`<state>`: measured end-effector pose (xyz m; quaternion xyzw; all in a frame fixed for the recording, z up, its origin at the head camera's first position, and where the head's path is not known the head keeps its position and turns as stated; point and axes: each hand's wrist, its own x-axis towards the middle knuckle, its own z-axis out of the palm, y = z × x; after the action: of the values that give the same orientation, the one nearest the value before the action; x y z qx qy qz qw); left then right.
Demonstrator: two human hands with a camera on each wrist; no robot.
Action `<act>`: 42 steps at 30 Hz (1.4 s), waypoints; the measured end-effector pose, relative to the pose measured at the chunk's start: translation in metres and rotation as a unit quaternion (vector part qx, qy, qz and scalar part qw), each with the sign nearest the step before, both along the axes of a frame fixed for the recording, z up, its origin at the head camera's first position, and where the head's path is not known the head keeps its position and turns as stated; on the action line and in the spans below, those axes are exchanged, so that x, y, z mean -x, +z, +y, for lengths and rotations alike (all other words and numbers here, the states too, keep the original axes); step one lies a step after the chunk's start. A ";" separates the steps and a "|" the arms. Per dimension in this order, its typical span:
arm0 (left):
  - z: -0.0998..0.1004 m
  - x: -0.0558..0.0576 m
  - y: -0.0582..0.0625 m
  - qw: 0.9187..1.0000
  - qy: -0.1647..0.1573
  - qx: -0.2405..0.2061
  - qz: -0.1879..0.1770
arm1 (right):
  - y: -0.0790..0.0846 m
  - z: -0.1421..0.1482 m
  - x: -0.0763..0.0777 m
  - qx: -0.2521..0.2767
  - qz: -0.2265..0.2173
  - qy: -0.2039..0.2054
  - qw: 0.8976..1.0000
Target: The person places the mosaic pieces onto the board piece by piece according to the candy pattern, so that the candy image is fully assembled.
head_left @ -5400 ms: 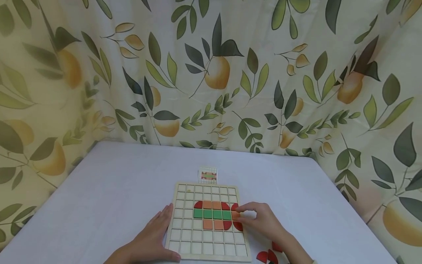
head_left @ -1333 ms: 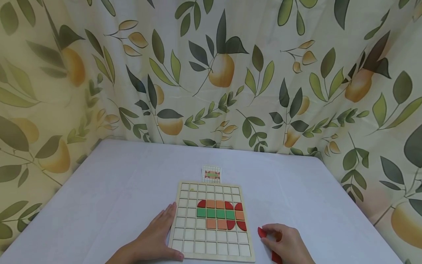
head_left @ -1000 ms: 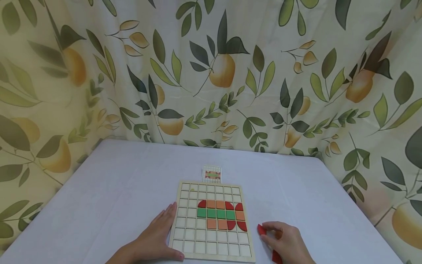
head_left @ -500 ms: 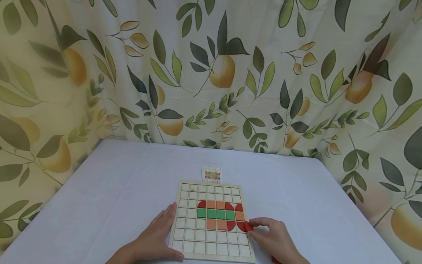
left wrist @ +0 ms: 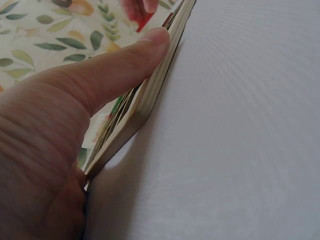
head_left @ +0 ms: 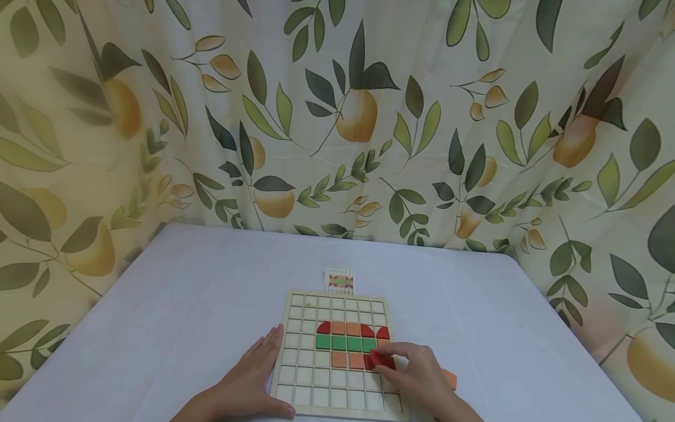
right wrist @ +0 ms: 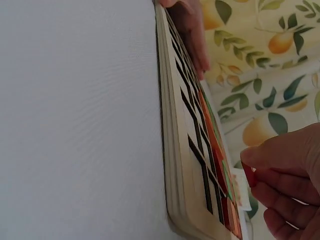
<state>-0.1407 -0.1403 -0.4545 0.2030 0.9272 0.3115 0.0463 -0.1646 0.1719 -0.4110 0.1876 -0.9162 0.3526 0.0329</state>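
Observation:
My right hand (head_left: 419, 372) pinches a red quarter-round tile (head_left: 375, 357) between thumb and fingertips, over the right part of a wooden grid board (head_left: 348, 415). In the right wrist view the red tile (right wrist: 248, 174) is tilted and raised above the board's surface. Along the board's left edge lies my left hand (head_left: 242, 378), fingers straight, thumb on the near left corner; the left wrist view has that thumb (left wrist: 125, 65) resting on the rim. On the grid are a row of green tiles (head_left: 339, 343), orange square tiles (head_left: 339, 359) and red rounded tiles (head_left: 323, 328). My right fingers hide some lower right cells.
A small pattern card (head_left: 340, 280) with a similar coloured design lies against the board's far edge. A loose orange tile (head_left: 450, 378) shows beside my right wrist. The white-covered table (head_left: 221, 281) ends at a leaf-and-fruit patterned curtain (head_left: 337, 176).
My right hand set down an orange tile at the right edge, picked up a red tile from the table's right side and carried it left over the board. My left hand stays put.

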 end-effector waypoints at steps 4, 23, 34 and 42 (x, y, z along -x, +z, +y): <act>0.000 0.000 0.000 1.000 -0.004 -0.008 0.008 | 0.002 -0.008 0.003 -0.010 0.002 0.026 1.000; -0.001 0.001 0.000 1.000 -0.001 -0.006 0.008 | -0.005 -0.048 0.014 0.033 0.023 0.146 0.988; 0.000 0.001 0.001 1.000 -0.003 -0.002 -0.007 | -0.009 -0.063 0.020 0.024 0.003 0.174 0.984; 0.000 0.000 0.004 1.000 -0.005 -0.001 -0.012 | -0.012 -0.069 0.023 0.007 -0.005 0.188 0.982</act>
<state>-0.1406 -0.1403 -0.4509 0.2040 0.9253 0.3143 0.0583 -0.1878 0.1032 -0.4232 0.3550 -0.8621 0.3598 -0.0372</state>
